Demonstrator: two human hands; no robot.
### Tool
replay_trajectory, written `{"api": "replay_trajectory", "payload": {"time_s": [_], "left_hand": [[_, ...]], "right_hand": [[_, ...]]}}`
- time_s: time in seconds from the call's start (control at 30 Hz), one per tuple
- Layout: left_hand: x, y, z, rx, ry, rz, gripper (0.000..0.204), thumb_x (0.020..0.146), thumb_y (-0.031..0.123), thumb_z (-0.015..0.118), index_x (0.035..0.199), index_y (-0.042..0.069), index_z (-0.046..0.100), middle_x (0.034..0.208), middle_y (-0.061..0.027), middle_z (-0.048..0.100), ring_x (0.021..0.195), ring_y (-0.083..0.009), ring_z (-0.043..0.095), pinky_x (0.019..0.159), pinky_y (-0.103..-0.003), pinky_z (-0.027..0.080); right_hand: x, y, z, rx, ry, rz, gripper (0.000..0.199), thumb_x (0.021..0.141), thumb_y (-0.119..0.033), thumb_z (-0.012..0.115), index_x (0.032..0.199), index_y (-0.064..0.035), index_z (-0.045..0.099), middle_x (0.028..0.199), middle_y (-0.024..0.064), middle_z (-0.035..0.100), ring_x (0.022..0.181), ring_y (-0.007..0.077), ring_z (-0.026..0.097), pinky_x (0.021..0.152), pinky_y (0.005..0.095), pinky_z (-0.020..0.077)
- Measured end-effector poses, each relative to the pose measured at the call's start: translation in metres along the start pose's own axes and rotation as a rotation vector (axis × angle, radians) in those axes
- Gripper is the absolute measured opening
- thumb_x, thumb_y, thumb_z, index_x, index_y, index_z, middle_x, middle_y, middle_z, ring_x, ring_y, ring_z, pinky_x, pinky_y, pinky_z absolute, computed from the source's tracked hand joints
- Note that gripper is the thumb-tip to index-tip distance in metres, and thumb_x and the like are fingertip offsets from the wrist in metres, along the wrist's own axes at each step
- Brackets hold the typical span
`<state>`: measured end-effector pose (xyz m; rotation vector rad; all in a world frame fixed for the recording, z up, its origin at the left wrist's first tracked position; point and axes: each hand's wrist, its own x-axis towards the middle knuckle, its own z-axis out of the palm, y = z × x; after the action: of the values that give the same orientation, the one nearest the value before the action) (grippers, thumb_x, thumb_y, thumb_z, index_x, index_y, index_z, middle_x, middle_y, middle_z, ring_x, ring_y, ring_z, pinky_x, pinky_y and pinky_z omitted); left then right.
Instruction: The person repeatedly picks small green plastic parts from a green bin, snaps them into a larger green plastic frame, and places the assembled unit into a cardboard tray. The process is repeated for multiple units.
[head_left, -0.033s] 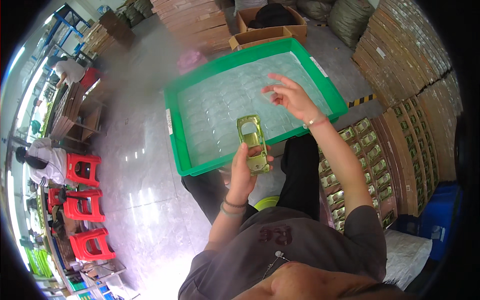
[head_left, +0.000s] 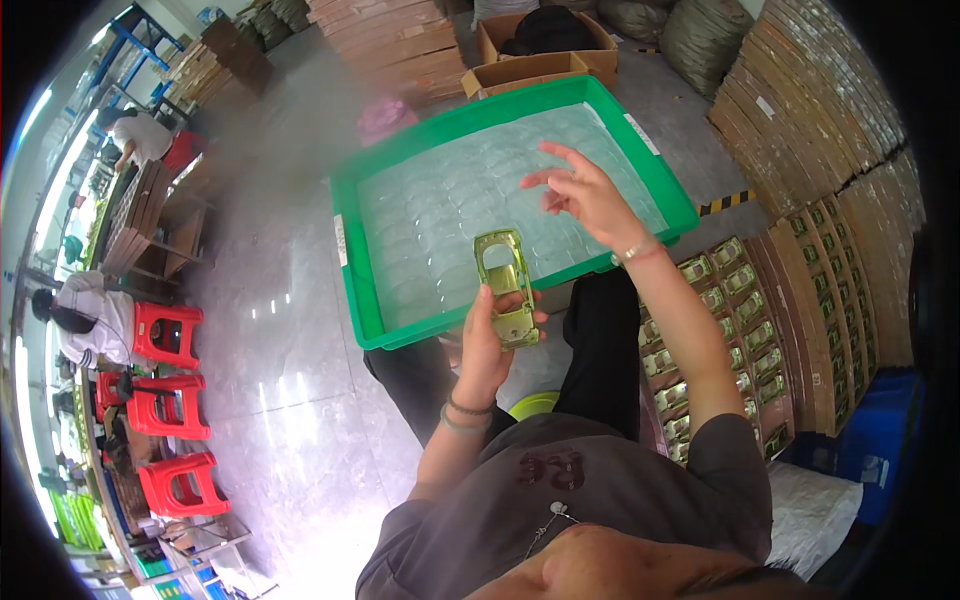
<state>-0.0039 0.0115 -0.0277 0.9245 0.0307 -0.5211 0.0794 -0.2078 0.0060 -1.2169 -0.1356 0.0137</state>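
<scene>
My left hand (head_left: 482, 350) grips a translucent yellow-green car-shaped plastic shell (head_left: 503, 277), with a large opening in its upper half. The thumb lies along its left side, and fingertips show at the right side and through the lower gap. Above the right part of a green tray (head_left: 480, 106), my right hand (head_left: 592, 205) hangs with nothing in it. Its index finger is stretched out and the other fingers are loosely bent. Clear, rounded, film-like pockets (head_left: 420, 225) cover the tray's bottom. The tray's near edge lies over my knees.
To my right stand cardboard trays (head_left: 760, 340) holding many similar yellow-green shells. Stacked cardboard (head_left: 800, 110) rises behind them, near a blue bin (head_left: 885, 440). An open carton (head_left: 540, 72) sits beyond the tray. Red stools (head_left: 168, 335) and seated people (head_left: 95, 310) line a workbench at left.
</scene>
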Motion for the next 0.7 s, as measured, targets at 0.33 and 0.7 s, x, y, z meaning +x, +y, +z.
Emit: {"api": "replay_trajectory", "payload": {"time_s": [0.33,0.7], "left_hand": [[-0.006,-0.009,0.007,0.123,0.054,0.003,0.071,0.098,0.060,0.019,0.122,0.001,0.050,0.107,-0.0159,0.062,0.083,-0.0266,0.066,0.069,-0.040,0.055],[-0.008,-0.018,0.009,0.118,0.024,0.025,0.066,0.098,0.059,0.019,0.122,0.003,0.047,0.103,-0.0160,0.059,0.082,-0.0273,0.067,0.063,-0.038,0.057]], "right_hand": [[-0.068,-0.018,0.062,-1.039,-0.024,-0.702,0.021,0.077,-0.009,0.070,0.098,-0.0090,0.068,0.081,0.0026,0.062,0.075,0.0208,0.062,0.064,0.0318,0.0502],[-0.067,-0.017,0.051,-1.290,-0.239,-0.800,0.025,0.073,-0.012,0.070,0.098,-0.0103,0.071,0.082,0.0030,0.063,0.099,0.0229,0.055,0.089,0.0362,0.0439]]}}
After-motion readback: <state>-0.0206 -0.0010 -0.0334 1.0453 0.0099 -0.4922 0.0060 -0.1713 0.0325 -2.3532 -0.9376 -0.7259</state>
